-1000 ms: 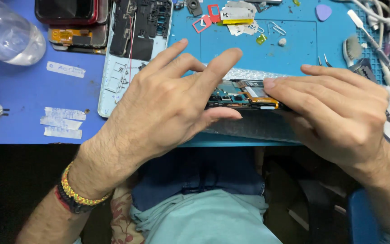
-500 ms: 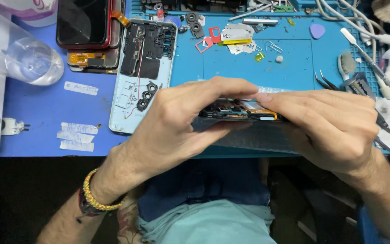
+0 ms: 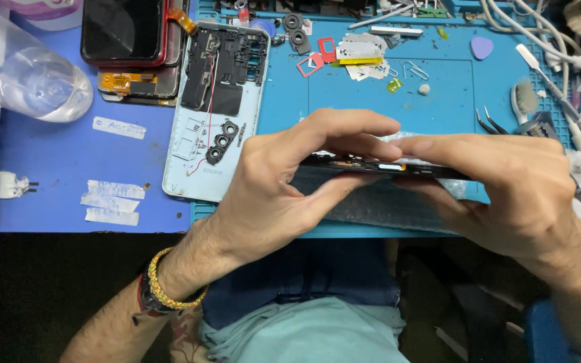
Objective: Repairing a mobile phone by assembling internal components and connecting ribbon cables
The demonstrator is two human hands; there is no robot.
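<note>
Head view, left hand (image 3: 270, 181): fingers (image 3: 344, 124) curled over the top and thumb beneath, pinching the left end of the opened phone (image 3: 371, 168).
Right hand (image 3: 512, 195): fingers pressed together, clamping the phone's right end.
Phone: edge-on, held just above the blue mat (image 3: 452, 101) on the tabletop.
Neighbour: detached back cover (image 3: 200, 148), left of the hands.
</note>
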